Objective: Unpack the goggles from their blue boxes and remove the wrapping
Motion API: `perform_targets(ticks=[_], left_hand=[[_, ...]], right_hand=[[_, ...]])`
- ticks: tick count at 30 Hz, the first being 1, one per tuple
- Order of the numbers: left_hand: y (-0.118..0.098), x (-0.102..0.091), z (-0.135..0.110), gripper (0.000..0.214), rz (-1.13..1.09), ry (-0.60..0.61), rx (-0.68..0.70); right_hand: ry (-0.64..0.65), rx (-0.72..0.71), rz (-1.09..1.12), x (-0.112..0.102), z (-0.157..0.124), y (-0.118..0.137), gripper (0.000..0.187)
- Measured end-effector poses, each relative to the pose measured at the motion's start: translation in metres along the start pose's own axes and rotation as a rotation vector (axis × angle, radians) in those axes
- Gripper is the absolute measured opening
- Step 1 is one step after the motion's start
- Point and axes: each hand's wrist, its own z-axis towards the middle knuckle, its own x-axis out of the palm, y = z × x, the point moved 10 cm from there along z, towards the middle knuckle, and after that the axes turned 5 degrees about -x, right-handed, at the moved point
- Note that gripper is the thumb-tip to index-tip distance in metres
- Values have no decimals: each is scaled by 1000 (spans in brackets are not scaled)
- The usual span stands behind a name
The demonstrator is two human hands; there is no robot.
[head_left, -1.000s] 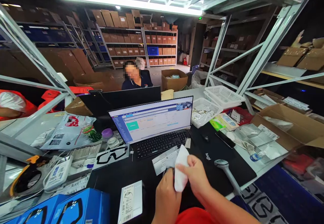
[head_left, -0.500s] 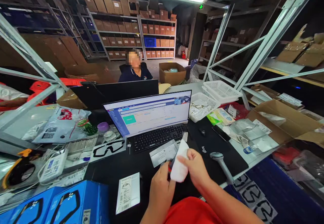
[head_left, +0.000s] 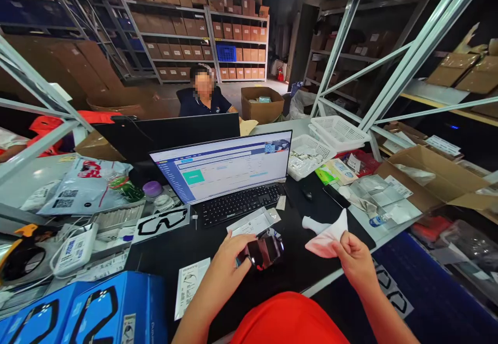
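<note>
Goggles [head_left: 263, 251], dark lens: above black desk mat [head_left: 182, 253], near front edge, gripped by left hand [head_left: 227, 263], fingers closed on left end. Right hand [head_left: 355, 261] apart to right, pinching white-pink cloth [head_left: 326, 236]. Grey packet [head_left: 252, 223] just behind goggles, then keyboard [head_left: 239, 204], monitor [head_left: 223, 166]. 2 blue boxes [head_left: 112, 307] at left. Person [head_left: 202, 107] seated beyond monitor.

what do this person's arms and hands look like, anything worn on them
Both forearms are bare, no sleeves reaching them. The left hand and right hand wear no gloves; no watch, ring or band shows. A red-orange top shows at the bottom edge.
</note>
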Motion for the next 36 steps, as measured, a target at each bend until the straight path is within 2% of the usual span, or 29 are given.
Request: perform_targets(ticks=[3,6,8,11,13,16,18,20,25,30,33,36], left_hand=[[-9,1,4,37,11,73,15],[-17,4,6,39,-9,153,8],[-24,6,6,40,-35,207,2],[-37,9,6,41,-62,251,26],[-43,8,7,40,-57,234,42],[-38,-5,11,41,-20,74,2],[-36,-16,11,43,-3,-55,8],[-42,-20,9,44,9,-105,74],[-56,-14,10,41,138,5,185],[-70,-9,14,26,321,97,301],[-74,4,12,13,377,177,357],[-68,11,10,12,340,188,338]], right_hand=[[67,-75,-53,5,-3,19,58],[144,-94,-19,22,0,32,58],[233,-102,20,39,3,41,59],[433,-156,25,71,2,57,58],[574,-190,20,92,-3,63,56],[688,-176,66,110,-12,62,57],[707,-130,104,114,-15,57,58],[732,-108,118,115,-16,53,56],[837,-110,57,120,-17,56,51],[937,-94,-82,145,-25,63,49],[892,-34,-33,161,-25,68,49],[816,-40,-23,172,-19,74,47]])
